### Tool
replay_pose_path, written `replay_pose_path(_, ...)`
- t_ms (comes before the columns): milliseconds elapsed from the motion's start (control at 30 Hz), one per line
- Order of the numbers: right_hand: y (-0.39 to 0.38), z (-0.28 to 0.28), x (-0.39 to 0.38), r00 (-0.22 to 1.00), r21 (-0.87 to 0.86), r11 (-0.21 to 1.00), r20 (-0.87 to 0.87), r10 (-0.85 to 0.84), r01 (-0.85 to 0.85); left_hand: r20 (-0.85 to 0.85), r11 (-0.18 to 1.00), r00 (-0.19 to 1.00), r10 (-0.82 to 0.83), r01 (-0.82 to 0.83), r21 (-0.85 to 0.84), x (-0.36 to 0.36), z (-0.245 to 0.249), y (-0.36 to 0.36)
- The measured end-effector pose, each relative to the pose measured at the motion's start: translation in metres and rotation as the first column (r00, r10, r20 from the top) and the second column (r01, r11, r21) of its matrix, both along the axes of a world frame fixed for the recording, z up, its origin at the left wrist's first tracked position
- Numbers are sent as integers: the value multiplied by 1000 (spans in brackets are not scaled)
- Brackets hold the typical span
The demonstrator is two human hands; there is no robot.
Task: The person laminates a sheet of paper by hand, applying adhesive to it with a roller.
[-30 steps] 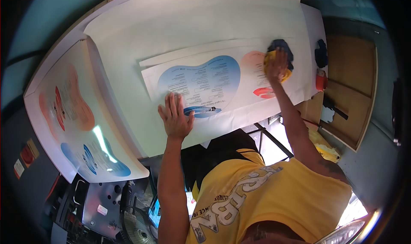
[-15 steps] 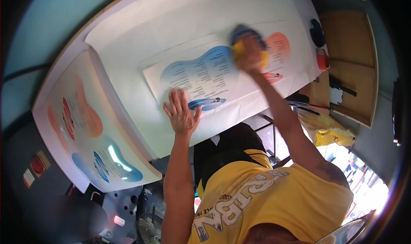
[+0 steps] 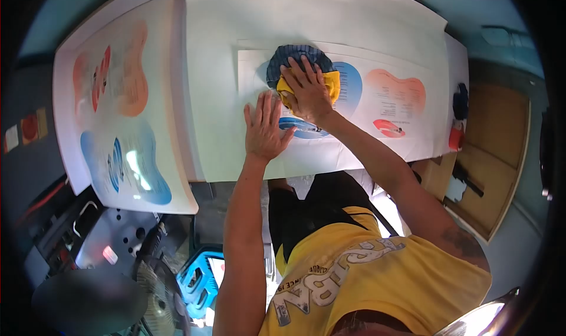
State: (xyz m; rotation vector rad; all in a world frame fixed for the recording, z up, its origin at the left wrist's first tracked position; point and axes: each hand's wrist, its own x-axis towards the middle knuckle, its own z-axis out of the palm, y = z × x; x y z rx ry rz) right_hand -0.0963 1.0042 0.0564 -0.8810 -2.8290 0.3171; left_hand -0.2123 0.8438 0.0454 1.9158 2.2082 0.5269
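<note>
Overhead view of a person standing at a white-covered counter (image 3: 212, 71), largest items first. A stack of printed sheets (image 3: 118, 100) lies at the person's left, its near end curling over the counter's edge. A single printed sheet (image 3: 377, 141) lies flat before the person, its long axis running left to right along the counter, with blue artwork at its middle and orange artwork toward its right end. The right hand (image 3: 306, 91) rests on the blue artwork, its grip apart: fingers spread and pressed down on a yellow cloth (image 3: 331, 82) that is bunched over a dark blue pad (image 3: 289, 56), the pad showing beyond the fingertips on the far side. The left hand (image 3: 265, 127) lies just beside it, nearer the body, palm flat with the grip apart, holding nothing and pinning the sheet. Most of the uncovered sheet extends to the right of both hands. Below the counter stands a blue crate (image 3: 197, 277); its contents cannot be made out. A red object (image 3: 455, 138) sits at the counter's right end.
</note>
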Motion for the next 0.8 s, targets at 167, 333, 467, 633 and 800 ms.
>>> replay_pose_path(167,5,-3,6,995,-31,999,-92,30,-33,-67,996,994,88,-86,40,14,13,0)
replay_pose_path(333,19,-3,19,974,-116,987,-211,85,-111,-42,977,978,204,-201,66,135,-12,-12)
replay_pose_path(467,47,11,89,955,-63,955,-80,284,-289,54,959,961,270,-274,78,157,2,-6)
replay_pose_path(633,80,27,199,892,-21,898,108,439,-440,122,954,956,268,-281,108,152,0,-7)
replay_pose_path(800,106,20,142,732,-90,746,149,665,-659,104,951,955,277,-288,114,154,-7,-6)
